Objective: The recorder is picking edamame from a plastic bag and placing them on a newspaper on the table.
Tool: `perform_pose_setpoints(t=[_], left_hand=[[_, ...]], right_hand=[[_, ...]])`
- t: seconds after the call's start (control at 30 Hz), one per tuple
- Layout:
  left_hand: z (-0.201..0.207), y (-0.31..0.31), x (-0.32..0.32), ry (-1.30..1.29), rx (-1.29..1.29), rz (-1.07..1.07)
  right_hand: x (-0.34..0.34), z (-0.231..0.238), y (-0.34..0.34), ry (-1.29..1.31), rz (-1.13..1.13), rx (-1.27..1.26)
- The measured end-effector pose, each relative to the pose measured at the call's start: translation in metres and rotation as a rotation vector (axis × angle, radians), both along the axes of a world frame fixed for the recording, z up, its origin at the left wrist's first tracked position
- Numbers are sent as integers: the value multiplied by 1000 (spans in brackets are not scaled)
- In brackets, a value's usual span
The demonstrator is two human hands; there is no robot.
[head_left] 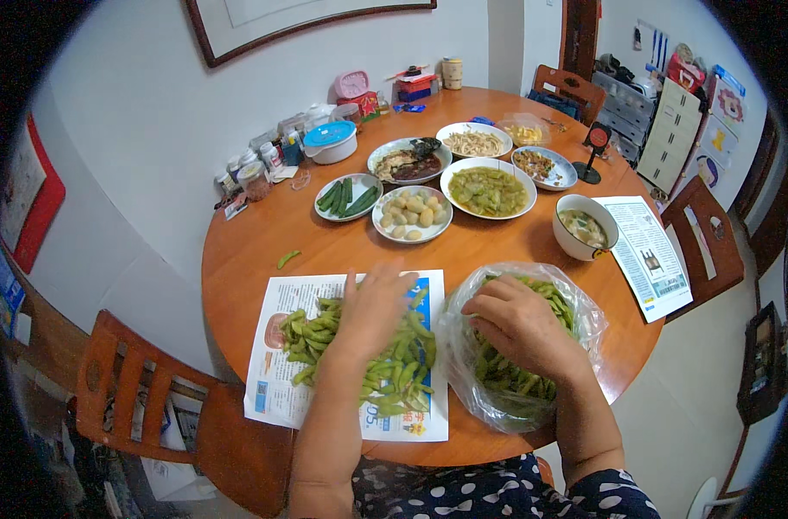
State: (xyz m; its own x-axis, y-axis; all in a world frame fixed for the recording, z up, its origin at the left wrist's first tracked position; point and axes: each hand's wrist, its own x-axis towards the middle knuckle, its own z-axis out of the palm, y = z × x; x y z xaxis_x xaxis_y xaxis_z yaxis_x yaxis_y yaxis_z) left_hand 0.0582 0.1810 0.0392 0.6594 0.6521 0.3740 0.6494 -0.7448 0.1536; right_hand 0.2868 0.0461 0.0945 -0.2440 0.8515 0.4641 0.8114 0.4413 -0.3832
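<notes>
Green soybean pods (pixel 402 368) lie in a loose heap on a printed newspaper sheet (pixel 268 346) near the table's front edge. My left hand (pixel 372 303) is over the far part of this heap, its fingers stretched out and slightly blurred, with nothing visible in them. To its right stands an opened clear plastic bag (pixel 588 324) with more pods inside. My right hand (pixel 519 324) is at the mouth of this bag, fingers curled; whatever they may hold is hidden. One stray pod (pixel 287 259) rests on the wood beyond the newspaper.
Beyond the newspaper are plates with cucumber pieces (pixel 348 198), small potatoes (pixel 411 214) and several other dishes. A soup bowl (pixel 584 227) stands at the right beside another printed sheet (pixel 644 259). Jars and a blue-lidded container (pixel 331 143) line the wall side. A wooden chair (pixel 238 441) is at the left.
</notes>
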Motion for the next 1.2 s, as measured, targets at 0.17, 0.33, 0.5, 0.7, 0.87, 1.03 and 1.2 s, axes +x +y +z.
perform_pose_setpoints(t=[0.17, 0.33, 0.5, 0.7, 0.87, 1.03, 1.2], left_hand=[[8, -8, 11, 197, -118, -27], [8, -3, 11, 199, -126, -70], [2, -2, 9, -9, 61, -73], [-4, 14, 2, -193, 96, -115], [32, -13, 16, -557, -53, -120], [35, -23, 13, -799, -637, -364], [34, -25, 14, -735, -812, -569]], right_hand=[[2, 0, 0, -27, 10, 8], [0, -4, 1, -9, 35, 20], [0, -2, 1, -10, 47, 12], [-5, 0, 1, 3, 61, 7], [-2, -4, 2, -13, 49, 21], [-11, 0, 1, 82, 1, 86], [-8, 0, -1, 77, 1, 50]])
